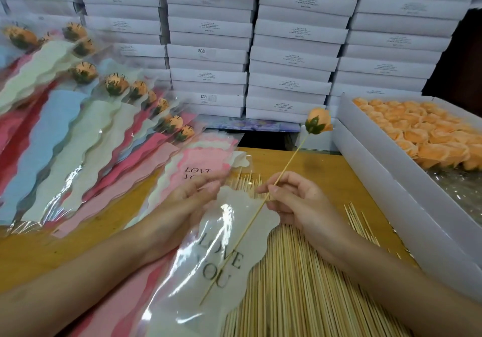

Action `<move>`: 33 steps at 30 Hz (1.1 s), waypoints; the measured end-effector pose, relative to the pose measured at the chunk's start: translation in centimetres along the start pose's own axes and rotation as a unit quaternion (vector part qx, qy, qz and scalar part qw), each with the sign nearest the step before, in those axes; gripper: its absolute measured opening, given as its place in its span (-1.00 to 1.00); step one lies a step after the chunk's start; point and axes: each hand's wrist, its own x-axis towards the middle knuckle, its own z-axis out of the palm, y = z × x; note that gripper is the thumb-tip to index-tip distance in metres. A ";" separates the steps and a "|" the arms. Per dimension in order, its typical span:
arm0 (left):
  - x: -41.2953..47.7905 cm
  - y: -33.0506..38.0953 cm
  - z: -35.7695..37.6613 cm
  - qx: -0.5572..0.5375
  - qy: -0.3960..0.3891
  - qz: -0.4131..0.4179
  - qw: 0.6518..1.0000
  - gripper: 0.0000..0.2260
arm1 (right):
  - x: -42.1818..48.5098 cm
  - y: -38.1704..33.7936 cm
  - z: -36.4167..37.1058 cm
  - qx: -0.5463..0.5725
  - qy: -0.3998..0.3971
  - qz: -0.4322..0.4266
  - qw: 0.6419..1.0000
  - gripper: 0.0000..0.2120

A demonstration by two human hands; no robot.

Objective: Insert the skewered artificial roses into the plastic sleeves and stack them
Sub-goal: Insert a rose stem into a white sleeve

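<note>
Peach-orange rose [318, 121]: a tight bud, green calyx at the base, stuck on the tip of a thin pale skewer [290, 159]. Held tilted, bloom up and away over the far table edge, lower end crossing a clear plastic sleeve [208, 279] printed "LOVE YOU" in dark letters, wavy white panel within, pink alongside; inside it or on top of it, hard to tell. Pinched mid-shaft between thumb and forefinger of the right hand [300, 203], other fingers loosely curled. Sleeve gripped near its upper edge by the left hand [193, 203], fingers curled and blurred. Beneath both, a bed of loose bamboo sticks [300, 284] on the yellow table [326, 164]. Just beyond the left hand, flat empty sleeves [208, 149]. Further left, overlapping finished sleeves [78, 128] in blue, cream, pink and red, each with an orange bud. To the right, an open white box [391, 193] packed with orange rose heads [430, 128]. Behind everything, stacked white cartons [287, 50].
</note>
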 end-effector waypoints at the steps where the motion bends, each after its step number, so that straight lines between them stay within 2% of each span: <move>1: -0.1 0.0 -0.1 0.000 -0.027 -0.020 0.999 -0.37 | 0.1 -0.1 -0.1 0.009 0.019 -0.004 1.000 -0.91; 2: -0.1 0.1 -0.2 -0.002 -0.056 -0.039 0.998 -0.39 | 0.2 -0.1 -0.3 0.015 0.037 -0.009 0.999 -0.90; 5: -0.4 0.2 -0.2 0.029 -0.148 -0.069 0.986 -0.69 | 0.4 -0.3 -0.6 0.027 0.070 -0.025 0.997 -0.86; 9: -0.6 0.3 0.2 0.075 -0.198 -0.061 0.975 -0.82 | 0.3 -0.4 -0.7 0.003 0.070 -0.037 0.997 -0.84; 12: -0.8 0.9 0.7 0.062 -0.215 -0.063 0.973 -0.68 | 0.3 -0.7 -0.7 -0.024 0.063 -0.053 0.996 -0.78; 16: -0.7 1.4 1.0 0.038 -0.213 -0.046 0.975 -0.52 | 0.7 -0.8 -1.1 -0.035 0.132 -0.074 0.988 -0.61; 20: -0.5 1.2 1.0 0.022 -0.211 -0.038 0.976 -0.57 | 1.0 -0.6 -1.6 -0.027 0.182 -0.093 0.979 -0.49; 26: -0.6 0.8 0.7 0.028 -0.177 -0.053 0.982 -0.77 | 1.3 -0.4 -2.2 -0.039 0.225 -0.101 0.968 -0.50; 31: -0.7 0.6 0.6 0.036 -0.173 -0.068 0.982 -0.78 | 1.3 -0.3 -2.1 -0.037 0.203 -0.105 0.973 -0.67; 33: -0.8 0.9 0.7 0.035 -0.171 -0.070 0.982 -0.76 | 1.1 -0.2 -1.9 -0.045 0.185 -0.102 0.976 -0.65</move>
